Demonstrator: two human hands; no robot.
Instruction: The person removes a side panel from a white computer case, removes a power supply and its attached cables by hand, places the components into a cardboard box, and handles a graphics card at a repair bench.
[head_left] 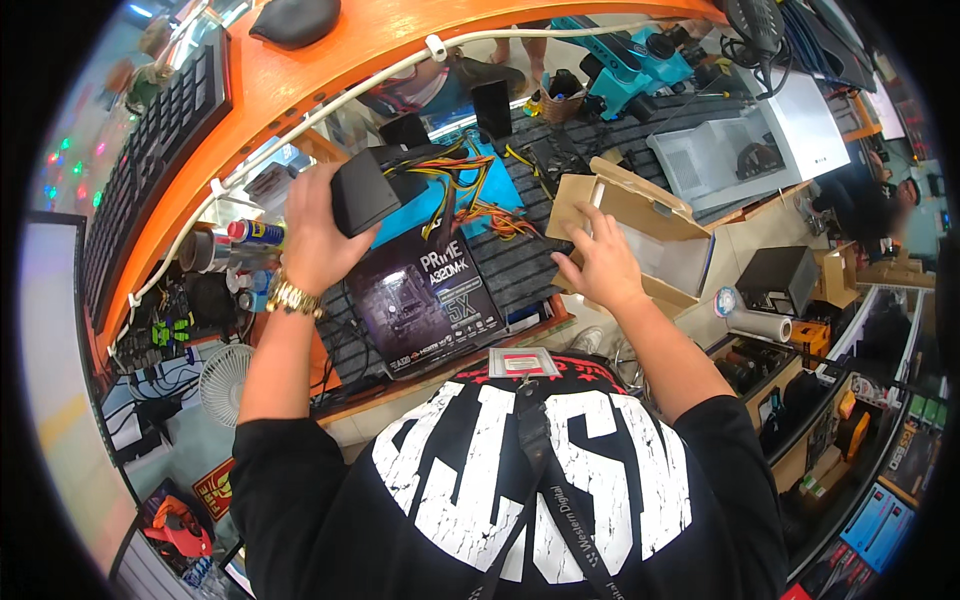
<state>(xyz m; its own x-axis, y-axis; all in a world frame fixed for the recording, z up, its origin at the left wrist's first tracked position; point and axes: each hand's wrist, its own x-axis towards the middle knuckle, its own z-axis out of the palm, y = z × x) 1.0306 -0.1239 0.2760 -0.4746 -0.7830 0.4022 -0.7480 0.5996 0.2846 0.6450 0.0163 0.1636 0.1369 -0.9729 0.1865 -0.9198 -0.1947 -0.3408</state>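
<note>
Our left hand (322, 220) clasps the black power supply (365, 192) at ten o'clock; at two, our right hand (600, 258), half spread, overlaps the open carton's flap (568, 196), pinching or not we cannot tell. Striped mat (522, 270) shows between. Cables (462, 180) trail toward three; the carton (640, 197) runs lengthwise ten to four.

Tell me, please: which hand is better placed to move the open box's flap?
Probably the right: the right hand is already at the flap of the box, while the left hand is farther off and seems to hold the power supply.
</note>
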